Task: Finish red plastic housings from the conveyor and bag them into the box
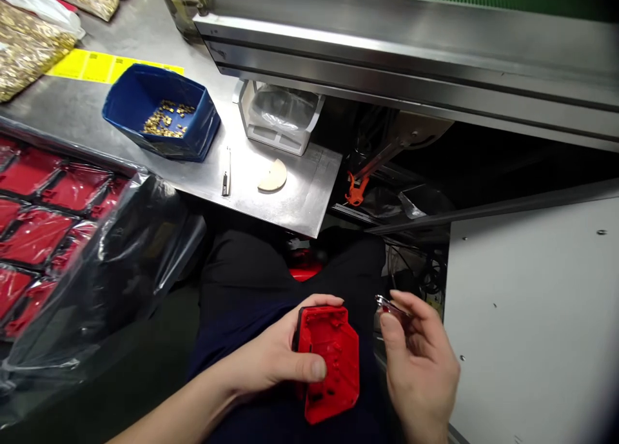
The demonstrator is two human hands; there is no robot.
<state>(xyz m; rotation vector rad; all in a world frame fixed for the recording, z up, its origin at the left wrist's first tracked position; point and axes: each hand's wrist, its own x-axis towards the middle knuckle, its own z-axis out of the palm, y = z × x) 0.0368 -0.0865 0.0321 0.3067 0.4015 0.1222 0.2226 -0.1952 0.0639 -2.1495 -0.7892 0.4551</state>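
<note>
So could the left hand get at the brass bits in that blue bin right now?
Probably not at once: the left hand is gripping the red plastic part. The blue bin sits open on the metal bench, nothing covering it.

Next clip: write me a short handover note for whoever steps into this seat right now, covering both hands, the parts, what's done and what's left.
Left hand: grips the red plastic housing over the lap, open side up.
Right hand: pinches a small shiny metal piece at its fingertips, just right of the housing, not yet in it.
Supplies: blue bin with small brass parts on the steel bench; more red housings bagged at left.
Done: housing and piece picked up.
Left: apparently fitting the piece; whether any inserts are already seated cannot be told.
</note>
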